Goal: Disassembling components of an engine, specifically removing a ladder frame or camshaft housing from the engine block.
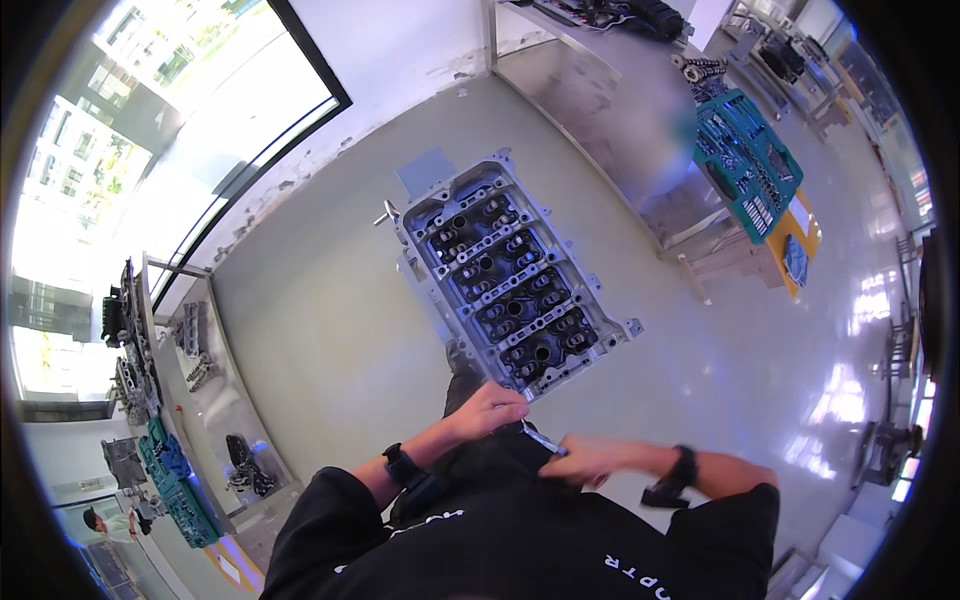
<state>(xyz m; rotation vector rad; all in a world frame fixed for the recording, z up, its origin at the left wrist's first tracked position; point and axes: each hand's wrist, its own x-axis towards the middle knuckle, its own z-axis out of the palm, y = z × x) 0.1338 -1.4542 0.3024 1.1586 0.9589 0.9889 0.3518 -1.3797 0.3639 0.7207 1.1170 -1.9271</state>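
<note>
An engine cylinder head (pixel 513 275), silver-grey with dark valve springs in its bays, is in front of me in the middle of the view. At its near corner my left hand (pixel 490 411) is closed, its fingers curled round the head end of a ratchet wrench (pixel 542 437). Gripping the handle of that wrench is my right hand (pixel 588 461), lower and to the right, slightly blurred. The metal shaft shows between my two hands. My left fingers hide where the wrench meets the cylinder head.
A metal workbench (pixel 640 120) at the far right carries engine parts and an open green socket set (pixel 748 160). On the left, a shelved bench (pixel 225 400) bears more parts and another green tool case (pixel 178 490). A person (pixel 120 522) stands at the lower left.
</note>
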